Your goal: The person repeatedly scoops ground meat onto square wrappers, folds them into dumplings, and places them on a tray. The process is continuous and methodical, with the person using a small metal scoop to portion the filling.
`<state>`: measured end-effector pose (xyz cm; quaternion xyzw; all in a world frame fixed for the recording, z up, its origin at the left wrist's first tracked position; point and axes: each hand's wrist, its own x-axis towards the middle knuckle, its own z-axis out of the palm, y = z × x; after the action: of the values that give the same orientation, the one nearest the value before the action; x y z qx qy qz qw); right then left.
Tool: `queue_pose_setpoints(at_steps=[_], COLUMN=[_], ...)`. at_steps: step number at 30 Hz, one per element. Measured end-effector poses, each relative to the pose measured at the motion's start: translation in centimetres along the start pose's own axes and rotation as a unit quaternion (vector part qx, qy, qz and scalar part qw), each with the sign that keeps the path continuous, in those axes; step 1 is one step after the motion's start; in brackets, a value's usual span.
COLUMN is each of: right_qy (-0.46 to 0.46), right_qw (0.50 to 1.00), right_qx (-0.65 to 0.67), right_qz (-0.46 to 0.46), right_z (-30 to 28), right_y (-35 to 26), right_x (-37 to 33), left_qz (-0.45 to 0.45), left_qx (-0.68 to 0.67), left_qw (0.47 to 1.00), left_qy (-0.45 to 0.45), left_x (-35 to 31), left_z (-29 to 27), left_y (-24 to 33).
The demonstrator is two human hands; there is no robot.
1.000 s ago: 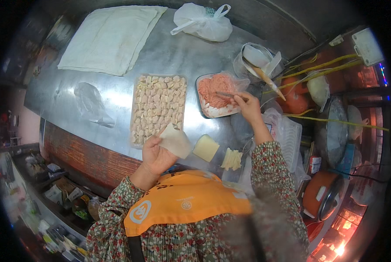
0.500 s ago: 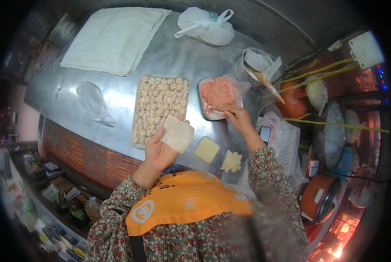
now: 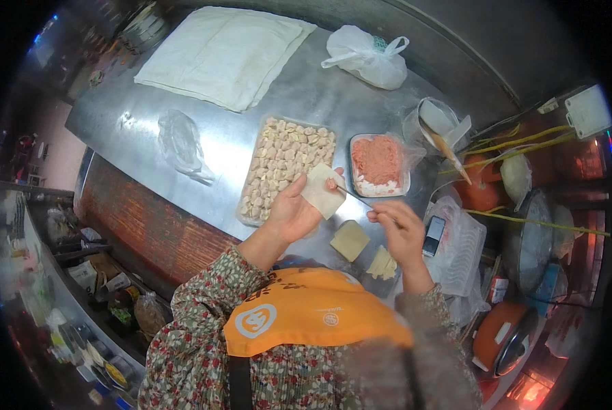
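On the palm and fingers of my left hand (image 3: 291, 217) lies a thin, pale square dough wrapper (image 3: 324, 200). My right hand (image 3: 398, 225) grips a slim stick-like spreader (image 3: 358, 199), its tip over the wrapper with a small dab of pink minced meat (image 3: 331, 184). Beyond my right hand sits a tray of minced meat (image 3: 376, 156), partly covered by clear plastic. To the left, a tray (image 3: 251, 217) holds rows of folded dumplings (image 3: 289, 160). A stack of square wrappers (image 3: 350, 240) and a smaller, ruffled pile of wrappers (image 3: 382, 264) lie between my forearms.
A folded white cloth (image 3: 217, 55), a tied white bag (image 3: 367, 58) and a crumpled clear bag (image 3: 182, 147) rest on the metal table (image 3: 125, 123). Rightward are a phone (image 3: 434, 236), white plastic trays (image 3: 463, 239), a tub with a wooden-handled tool (image 3: 446, 147) and an orange pot (image 3: 501, 335).
My right hand has drawn back from the meat tray, bringing the spreader with a dab of meat onto the wrapper. The whole view has shifted, so the table things appear farther right.
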<state>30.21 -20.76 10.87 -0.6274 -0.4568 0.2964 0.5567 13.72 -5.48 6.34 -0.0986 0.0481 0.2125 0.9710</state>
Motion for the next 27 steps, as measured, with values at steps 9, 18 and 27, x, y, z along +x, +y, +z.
queue_pose_setpoints(at_steps=[9, 18, 27], right_qy=[-0.095, -0.134, -0.146], right_qw=[0.914, 0.932, 0.922], right_qx=[-0.266, -0.23, -0.207], right_qz=[-0.291, -0.246, -0.293], right_z=[5.1, 2.5, 5.0], right_y=[-0.7, -2.7, -3.2], right_x=[-1.4, -2.5, -0.7], left_qz=[0.062, 0.077, 0.132], left_qx=[0.022, 0.045, 0.121], left_qw=[0.986, 0.995, 0.962], left_qy=[0.155, 0.05, 0.206], left_x=[-1.3, -3.4, -3.6], left_z=[1.8, 2.7, 2.8], left_y=[1.0, 4.6, 4.6])
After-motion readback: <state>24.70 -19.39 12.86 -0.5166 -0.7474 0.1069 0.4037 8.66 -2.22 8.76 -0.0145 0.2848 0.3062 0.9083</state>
